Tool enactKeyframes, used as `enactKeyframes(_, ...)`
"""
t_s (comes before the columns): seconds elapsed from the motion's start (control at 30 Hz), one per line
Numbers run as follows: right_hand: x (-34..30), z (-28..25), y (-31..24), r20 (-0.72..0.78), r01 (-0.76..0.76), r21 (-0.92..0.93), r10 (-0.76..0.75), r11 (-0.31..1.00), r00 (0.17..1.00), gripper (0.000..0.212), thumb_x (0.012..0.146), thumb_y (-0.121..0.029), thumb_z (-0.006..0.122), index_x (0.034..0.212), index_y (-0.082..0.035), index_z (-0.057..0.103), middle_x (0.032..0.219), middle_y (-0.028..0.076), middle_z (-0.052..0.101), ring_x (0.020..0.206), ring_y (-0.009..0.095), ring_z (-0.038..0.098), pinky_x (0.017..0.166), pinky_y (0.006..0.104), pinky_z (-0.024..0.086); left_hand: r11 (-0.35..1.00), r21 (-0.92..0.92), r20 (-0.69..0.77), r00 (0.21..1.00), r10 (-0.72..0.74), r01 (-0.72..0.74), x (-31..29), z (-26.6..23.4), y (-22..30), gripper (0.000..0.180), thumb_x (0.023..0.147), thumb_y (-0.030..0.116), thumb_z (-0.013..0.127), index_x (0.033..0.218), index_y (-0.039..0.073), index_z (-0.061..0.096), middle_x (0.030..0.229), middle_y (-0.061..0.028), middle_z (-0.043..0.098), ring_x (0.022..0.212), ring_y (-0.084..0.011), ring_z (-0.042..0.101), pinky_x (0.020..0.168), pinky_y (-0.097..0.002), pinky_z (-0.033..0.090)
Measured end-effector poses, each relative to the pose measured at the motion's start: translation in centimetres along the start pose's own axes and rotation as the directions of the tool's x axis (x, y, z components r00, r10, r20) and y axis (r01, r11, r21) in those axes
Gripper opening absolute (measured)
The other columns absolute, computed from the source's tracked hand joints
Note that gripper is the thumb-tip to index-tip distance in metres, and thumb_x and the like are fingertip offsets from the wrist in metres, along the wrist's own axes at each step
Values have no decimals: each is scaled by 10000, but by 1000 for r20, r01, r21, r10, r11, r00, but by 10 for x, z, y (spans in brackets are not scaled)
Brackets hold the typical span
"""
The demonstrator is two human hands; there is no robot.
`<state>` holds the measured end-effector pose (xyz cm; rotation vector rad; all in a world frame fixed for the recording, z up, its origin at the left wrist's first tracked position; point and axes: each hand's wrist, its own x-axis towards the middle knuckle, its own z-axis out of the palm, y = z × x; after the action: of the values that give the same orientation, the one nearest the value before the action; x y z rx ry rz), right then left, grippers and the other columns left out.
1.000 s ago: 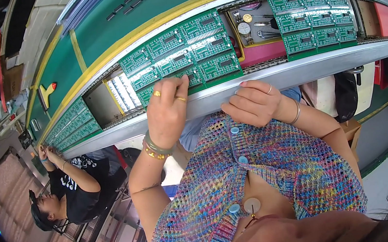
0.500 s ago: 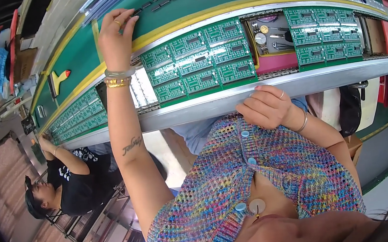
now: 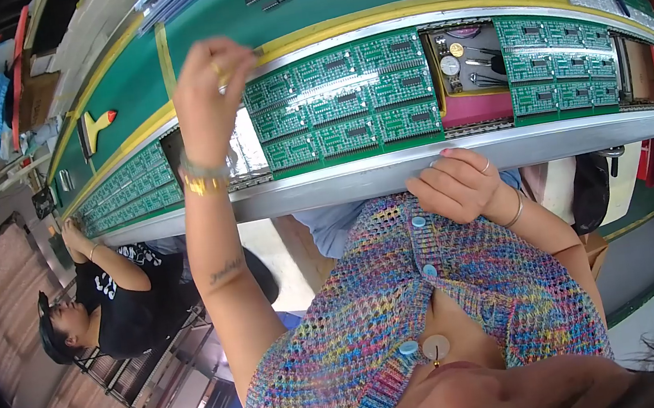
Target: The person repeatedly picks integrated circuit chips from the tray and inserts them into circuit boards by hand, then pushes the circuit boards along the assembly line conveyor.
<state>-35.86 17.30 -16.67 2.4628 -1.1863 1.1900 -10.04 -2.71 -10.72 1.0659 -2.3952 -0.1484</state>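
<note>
A chip [image 3: 257, 51], dark and blurred, is pinched narrowly by the left hand [image 3: 208, 100] over the near edge of the worktop [image 3: 310, 16]; the right hand [image 3: 458, 184] is curled at the metal rail [image 3: 325, 191], contents hidden.

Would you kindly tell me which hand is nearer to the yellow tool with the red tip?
Left. The left hand is a little to the right of the yellow tool; the right hand is at the silver rail, much farther right.
</note>
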Motion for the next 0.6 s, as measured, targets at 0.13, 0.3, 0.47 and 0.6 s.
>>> enactKeyframes(0.13, 1, -2, -2, 14, 0, 15, 0, 1000, 1000, 112, 796, -135, 602, 881, -134, 676, 811, -34, 605, 749, 101, 586, 859, 295, 486, 987, -25, 98, 983, -158, 161, -33, -1, 29, 130, 745, 73, 763, 865, 60, 714, 900, -44, 624, 773, -205, 635, 662, -323, 507)
enactKeyframes(0.3, 1, -2, -1, 20, -8, 17, 8, 1000, 1000, 119, 795, -146, 609, 890, -135, 679, 816, -31, 610, 756, 104, 591, 861, 298, 487, 987, 16, 77, 984, -163, 162, -39, 6, 29, 117, 745, 62, 758, 850, 42, 710, 890, -42, 608, 748, -202, 627, 646, -322, 502)
enactKeyframes(0.47, 0, -1, -1, 16, -9, 11, 9, 1000, 1000, 115, 791, -152, 615, 886, -134, 678, 817, -30, 612, 756, 104, 592, 855, 297, 490, 989, 26, 68, 987, -145, 144, -38, 9, 28, 112, 747, 62, 757, 844, 37, 708, 888, -42, 605, 741, -204, 623, 641, -325, 499)
enactKeyframes(0.6, 0, -1, -2, 8, -9, 2, 9, 1000, 1000, 111, 790, -149, 617, 882, -133, 677, 816, -31, 612, 757, 102, 592, 851, 295, 491, 991, 35, 75, 988, -135, 133, -37, 9, 28, 113, 746, 63, 756, 845, 41, 707, 885, -42, 602, 740, -208, 619, 635, -329, 496)
